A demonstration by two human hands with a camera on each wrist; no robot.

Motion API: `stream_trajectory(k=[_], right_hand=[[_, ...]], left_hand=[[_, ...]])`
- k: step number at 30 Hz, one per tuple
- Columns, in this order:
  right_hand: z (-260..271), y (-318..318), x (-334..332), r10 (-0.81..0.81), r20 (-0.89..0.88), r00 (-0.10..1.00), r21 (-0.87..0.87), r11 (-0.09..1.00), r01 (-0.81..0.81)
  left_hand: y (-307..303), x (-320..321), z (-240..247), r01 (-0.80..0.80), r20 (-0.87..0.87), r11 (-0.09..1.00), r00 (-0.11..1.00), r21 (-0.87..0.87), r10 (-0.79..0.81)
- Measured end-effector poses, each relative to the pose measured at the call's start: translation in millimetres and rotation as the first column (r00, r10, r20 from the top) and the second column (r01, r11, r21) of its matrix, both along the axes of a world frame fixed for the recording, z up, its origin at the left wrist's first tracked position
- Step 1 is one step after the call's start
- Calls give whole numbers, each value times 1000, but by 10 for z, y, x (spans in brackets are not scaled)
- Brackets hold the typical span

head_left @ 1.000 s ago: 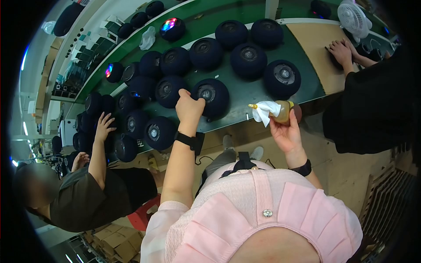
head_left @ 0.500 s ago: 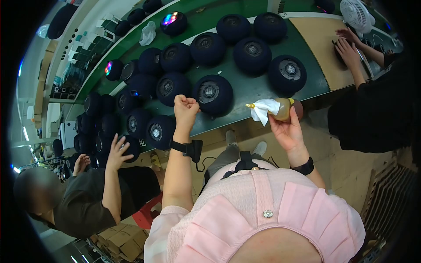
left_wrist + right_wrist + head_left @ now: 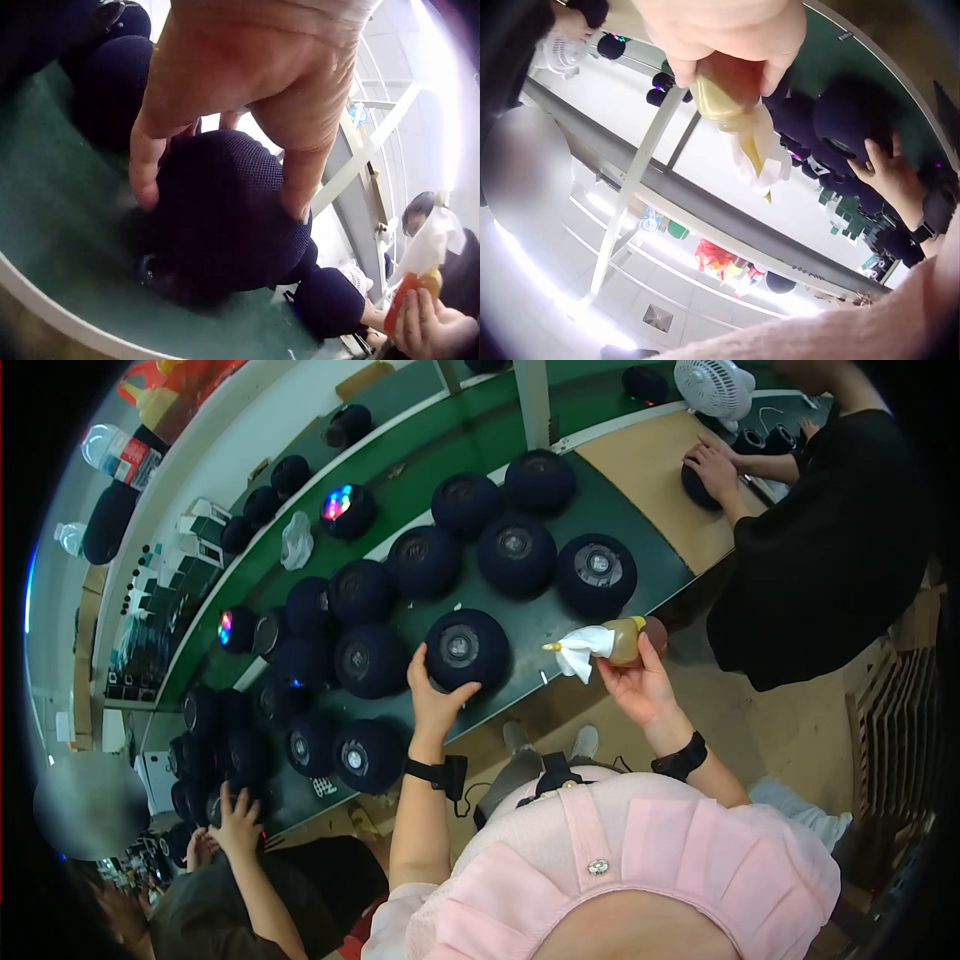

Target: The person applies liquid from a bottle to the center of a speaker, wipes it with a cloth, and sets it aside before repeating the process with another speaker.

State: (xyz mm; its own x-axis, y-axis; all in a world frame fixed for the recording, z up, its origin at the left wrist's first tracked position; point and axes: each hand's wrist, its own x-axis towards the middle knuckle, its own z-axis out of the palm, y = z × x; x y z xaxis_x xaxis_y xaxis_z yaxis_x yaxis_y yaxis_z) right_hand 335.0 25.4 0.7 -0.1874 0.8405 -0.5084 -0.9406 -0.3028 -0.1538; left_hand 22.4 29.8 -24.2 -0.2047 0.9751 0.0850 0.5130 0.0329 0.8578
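Note:
In the head view my left hand spreads its thumb and fingers round the near side of a round, dark blue fabric-covered speaker. This speaker stands on the green table, its round recessed panel facing up. The left wrist view shows the fingertips and thumb against the mesh on both sides of the speaker. Off the table's front edge, my right hand holds a squeeze bottle of yellowish-brown liquid. A white cloth is wrapped about its neck, and the yellow nozzle points left.
Several similar speakers crowd the green table, some with coloured lights. A crumpled plastic bag lies behind them. To the right, another person's hands rest on a speaker over a brown board. Another person's hand is at left.
My left hand has gone from curled fingers beside the speaker to a wide grasp round its side. The right hand keeps holding the bottle. The head view has shifted.

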Motion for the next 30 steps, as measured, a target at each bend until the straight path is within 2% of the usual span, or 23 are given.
stream_trajectory(k=[5, 8, 9, 11, 15, 25, 28, 30], right_hand=[[-72, 176, 162, -102, -27, 994, 13, 995, 102], [-84, 209, 217, -135, -6, 991, 10, 991, 135], [-91, 215, 243, -134, -9, 991, 12, 991, 134], [-144, 185, 299, -113, -49, 992, 74, 990, 117], [-317, 193, 421, -87, -80, 993, 87, 992, 94], [-416, 131, 735, -112, -114, 987, 6, 994, 113], [-469, 84, 798, -113, -114, 987, 6, 993, 115], [-499, 36, 843, -86, -104, 991, 15, 996, 88]], left_hand=[[151, 431, -44, 95, -145, 993, 986, 73, -83], [236, 756, -55, 127, -73, 992, 990, 26, -124], [238, 898, 139, 133, 78, 987, 989, -92, -126], [279, 1012, 57, 131, 38, 989, 991, -64, -129], [397, 1182, -62, 137, -38, 991, 990, -14, -137], [718, 1784, -47, 86, -13, 996, 996, 7, -86], [768, 1751, 71, 117, 53, 990, 992, -83, -113], [928, 1520, 101, 60, 40, 996, 998, -71, -57]])
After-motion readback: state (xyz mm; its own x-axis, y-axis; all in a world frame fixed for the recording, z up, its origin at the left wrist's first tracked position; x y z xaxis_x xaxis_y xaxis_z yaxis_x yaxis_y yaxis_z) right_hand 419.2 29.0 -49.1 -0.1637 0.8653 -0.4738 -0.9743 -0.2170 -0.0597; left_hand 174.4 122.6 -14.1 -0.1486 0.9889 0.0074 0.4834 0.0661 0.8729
